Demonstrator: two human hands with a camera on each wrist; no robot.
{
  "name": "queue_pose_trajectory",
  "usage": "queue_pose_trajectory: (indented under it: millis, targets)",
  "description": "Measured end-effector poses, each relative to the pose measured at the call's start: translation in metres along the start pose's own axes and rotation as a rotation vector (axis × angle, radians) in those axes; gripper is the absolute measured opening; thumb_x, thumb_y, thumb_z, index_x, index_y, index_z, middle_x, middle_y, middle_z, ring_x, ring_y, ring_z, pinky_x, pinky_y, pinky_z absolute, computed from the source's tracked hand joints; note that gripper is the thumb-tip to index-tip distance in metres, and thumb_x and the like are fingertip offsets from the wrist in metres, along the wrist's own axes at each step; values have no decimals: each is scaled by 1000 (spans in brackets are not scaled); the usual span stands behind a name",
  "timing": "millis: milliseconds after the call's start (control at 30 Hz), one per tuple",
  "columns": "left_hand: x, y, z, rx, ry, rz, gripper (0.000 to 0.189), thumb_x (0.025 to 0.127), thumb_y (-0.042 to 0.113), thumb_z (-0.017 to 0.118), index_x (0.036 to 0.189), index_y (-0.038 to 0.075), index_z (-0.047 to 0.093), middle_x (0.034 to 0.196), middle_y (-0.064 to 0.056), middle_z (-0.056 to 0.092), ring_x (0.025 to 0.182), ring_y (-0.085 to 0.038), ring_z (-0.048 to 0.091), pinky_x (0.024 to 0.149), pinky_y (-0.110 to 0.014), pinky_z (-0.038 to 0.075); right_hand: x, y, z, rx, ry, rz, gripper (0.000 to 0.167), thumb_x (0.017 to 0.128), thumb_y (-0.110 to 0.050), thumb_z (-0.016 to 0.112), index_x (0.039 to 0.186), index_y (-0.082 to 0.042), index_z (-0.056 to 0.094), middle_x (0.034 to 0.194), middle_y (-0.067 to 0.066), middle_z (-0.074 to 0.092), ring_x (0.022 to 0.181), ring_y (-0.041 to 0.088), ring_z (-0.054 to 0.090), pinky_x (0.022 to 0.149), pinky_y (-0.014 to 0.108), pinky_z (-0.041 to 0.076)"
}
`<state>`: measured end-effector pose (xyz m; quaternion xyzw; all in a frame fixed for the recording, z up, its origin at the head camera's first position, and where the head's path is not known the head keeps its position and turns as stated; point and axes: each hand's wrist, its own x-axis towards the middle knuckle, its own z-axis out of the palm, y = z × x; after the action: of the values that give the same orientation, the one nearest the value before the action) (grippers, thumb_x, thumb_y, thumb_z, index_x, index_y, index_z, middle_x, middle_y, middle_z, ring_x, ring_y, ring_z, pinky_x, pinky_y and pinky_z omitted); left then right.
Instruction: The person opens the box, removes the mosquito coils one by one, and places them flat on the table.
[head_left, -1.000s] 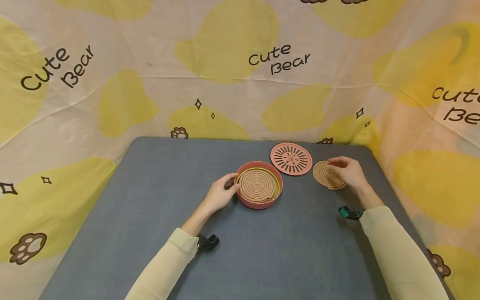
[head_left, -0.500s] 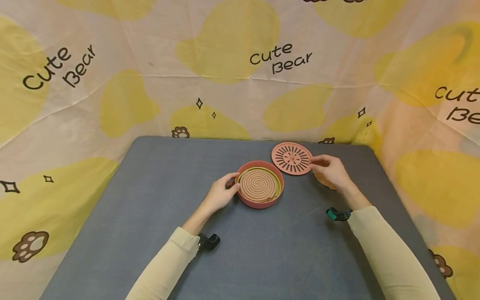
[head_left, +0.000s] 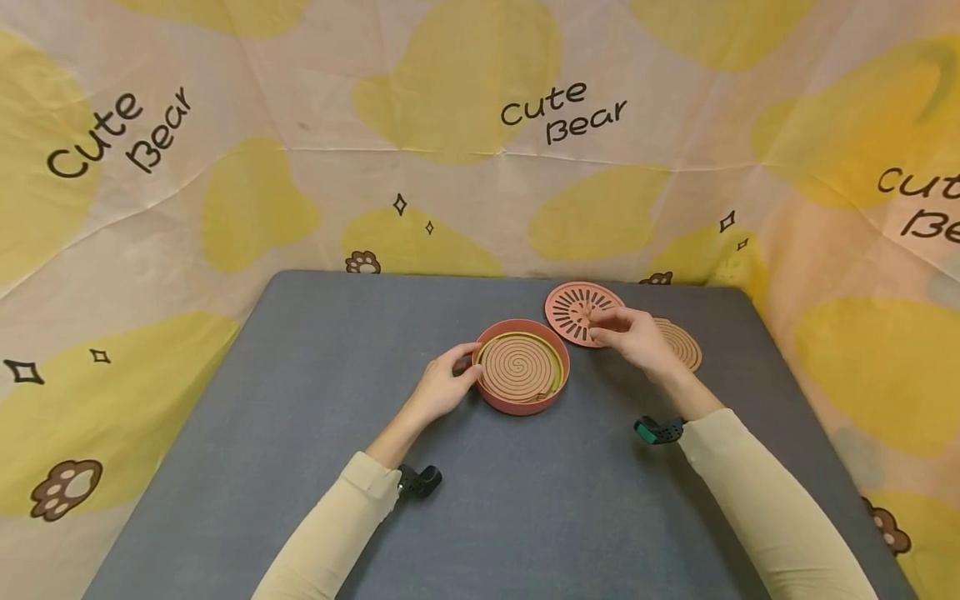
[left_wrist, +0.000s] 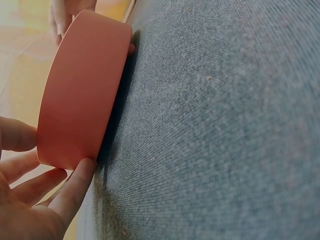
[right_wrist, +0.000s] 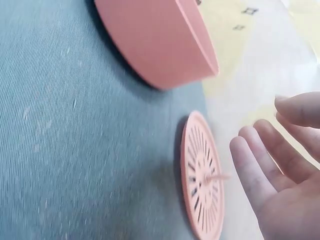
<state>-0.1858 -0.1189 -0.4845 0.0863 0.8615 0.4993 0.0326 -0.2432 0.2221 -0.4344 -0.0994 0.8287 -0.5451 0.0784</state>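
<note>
Yellow-patterned cloth backs the blue-grey counter, where the left hand grips the left side of a round red dish holding a tan coil. Far right of it, the right hand hovers empty, fingers relaxed, near a slotted pink disc; another coil lies farther right.

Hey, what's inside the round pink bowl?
Inside the pink bowl lies a flat tan spiral coil, with a yellow-green band partly around it. The coil hides whatever lies beneath.
</note>
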Motion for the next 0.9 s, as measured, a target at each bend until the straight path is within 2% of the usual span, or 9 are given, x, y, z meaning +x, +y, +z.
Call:
queue_pose_trajectory:
  millis: [133, 333, 500, 633, 900]
  targets:
    - [1, 0, 0, -1, -1, -2, 44, 103, 23, 63, 145, 13, 57, 143, -11, 59, 125, -28, 61, 98, -50, 51, 1, -9, 8, -2, -8, -10, 35, 97, -15, 71, 128, 2, 66, 136, 21, 60, 116, 23, 60, 85, 21, 53]
    - [1, 1, -1, 4, -2, -4, 43, 102, 23, 63, 144, 13, 58, 142, -10, 59, 125, -28, 61, 98, -49, 51, 4, -23, 21, -48, -32, -28, 31, 98, -11, 68, 127, 3, 67, 128, 23, 63, 115, 31, 61, 83, 23, 52]
    - [0, 2, -1, 8, -2, -8, 44, 102, 23, 64, 144, 13, 58, 142, -11, 60, 124, -27, 62, 98, -49, 52, 6, -29, 32, -73, -51, -65, 29, 99, -13, 68, 124, 1, 68, 122, 22, 65, 113, 33, 62, 86, 29, 51]
    - [-1, 3, -2, 7, -5, -7, 45, 102, 25, 64, 144, 13, 58, 141, -11, 60, 124, -27, 62, 97, -48, 52, 6, -32, 39, -84, -61, -90, 29, 98, -17, 71, 123, -2, 70, 118, 16, 67, 109, 30, 63, 86, 35, 52]
    - [-1, 1, -1, -8, -6, -5, 45, 102, 25, 64, 145, 14, 58, 143, -10, 59, 126, -28, 60, 98, -49, 52, 10, -32, 54, -146, -94, -167, 31, 98, -13, 69, 124, 3, 68, 117, 16, 69, 108, 32, 64, 90, 47, 52]
